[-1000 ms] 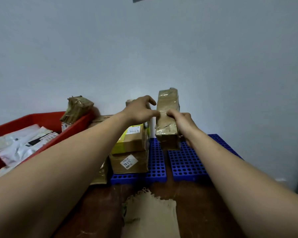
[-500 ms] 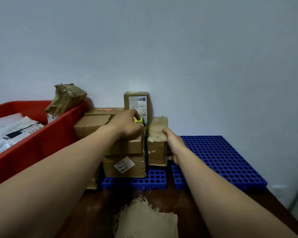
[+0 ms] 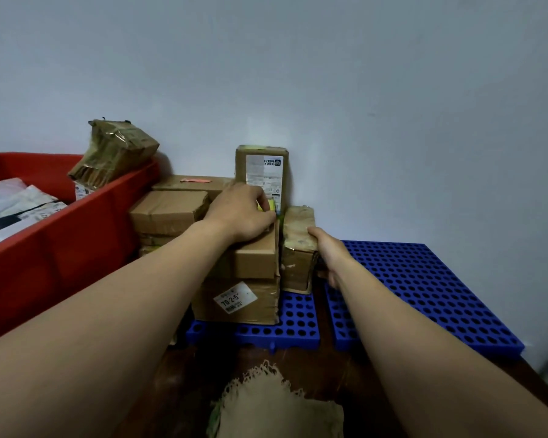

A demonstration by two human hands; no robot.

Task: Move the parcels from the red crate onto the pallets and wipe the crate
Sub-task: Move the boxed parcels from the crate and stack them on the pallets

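Parcel landed. A second ago both hands had the tape-wrapped brown cardboard parcel (image 3: 298,245) up in the air. Now it stands upright at 12 o'clock on the right edge of the left blue perforated plastic pallet (image 3: 293,331), touching the stack beside it.

Hands:
- right hand (image 3: 334,259) still grips the parcel, thumb on its top front edge, fingers round its right side
- left hand (image 3: 239,213) has come off it and sits on the brown cardboard box with yellow-green tape (image 3: 255,262), fingers curled over the far edge, steadying the stack

Meaning: one more item is out of the crate. It looks seated, so I judge the right hand can let go. The red plastic crate (image 3: 60,248) at 9 o'clock isn't empty, so the wipe waits.

Counts:
- pallets: 2, the second being the right blue pallet (image 3: 424,295) at 1 o'clock
- boxes on or by the left pallet: 6 I can tell apart, including the new one, the tall upright brown box with white label (image 3: 260,172) and the brown box labelled 70-2-5 (image 3: 238,303); lower layers at 11 o'clock are hidden
- in the crate: 1 crumpled tape-wrapped brown packet (image 3: 114,153) perched on the far corner, plus white plastic mailer bags (image 3: 10,207), at least 2, the rest out of frame
- crate: 1
- frayed tan cloth (image 3: 276,406): 1, at 6 o'clock, presumably for wiping
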